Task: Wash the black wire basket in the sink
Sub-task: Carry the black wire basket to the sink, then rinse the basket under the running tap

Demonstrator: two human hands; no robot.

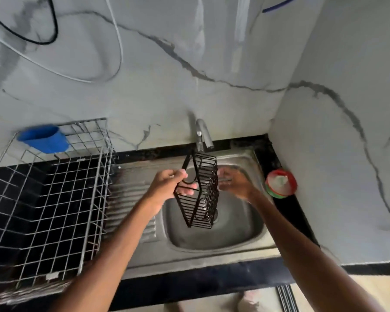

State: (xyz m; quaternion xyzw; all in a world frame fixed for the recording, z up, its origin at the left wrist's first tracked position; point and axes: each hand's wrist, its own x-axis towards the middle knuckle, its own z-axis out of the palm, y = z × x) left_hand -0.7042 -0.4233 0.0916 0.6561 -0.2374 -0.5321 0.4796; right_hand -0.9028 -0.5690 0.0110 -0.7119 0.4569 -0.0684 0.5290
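Observation:
The black wire basket (202, 190) hangs tilted on end above the steel sink (241, 224), just under the tap (202, 137). My left hand (167, 183) grips its rim on the left side, with fingers showing through the wires. My right hand (233, 182) is at the basket's right side with fingers stretched toward it; whether it touches the wires is unclear. I cannot tell whether water runs from the tap.
A large steel wire dish rack (54, 199) with a blue cup holder (43, 138) stands on the left, beside the ribbed drainboard (131, 194). A red and green round container (280, 183) sits on the black counter at the right. Marble walls close the back and right.

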